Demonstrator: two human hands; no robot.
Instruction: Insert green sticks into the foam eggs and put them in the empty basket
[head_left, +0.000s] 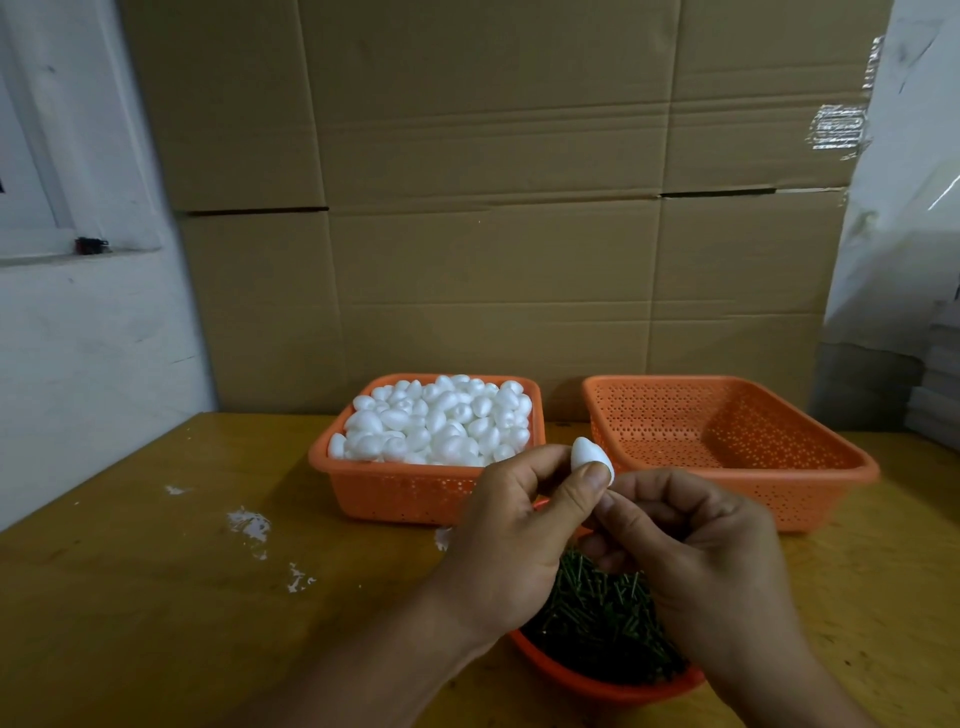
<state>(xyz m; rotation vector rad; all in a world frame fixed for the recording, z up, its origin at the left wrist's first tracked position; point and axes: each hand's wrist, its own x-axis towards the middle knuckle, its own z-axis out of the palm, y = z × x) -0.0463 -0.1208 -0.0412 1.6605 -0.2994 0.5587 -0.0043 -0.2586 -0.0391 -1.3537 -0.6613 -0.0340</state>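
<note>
My left hand (511, 540) pinches a white foam egg (586, 453) between thumb and fingers, above the table's middle. My right hand (696, 551) is curled right next to the egg's lower end, fingertips against it; any stick in those fingers is hidden. Below both hands lies a small orange basket (587, 680) heaped with short green sticks (597, 618). At the back left an orange basket (395, 493) is full of white foam eggs (441, 421). At the back right stands an empty perforated orange basket (810, 478).
The baskets stand on a yellow-brown wooden table (156, 597) with white foam crumbs (252, 525) on its left half. Cardboard boxes (493, 208) form a wall behind the table. A white wall is at the left, and plastic-wrapped stacks at the right.
</note>
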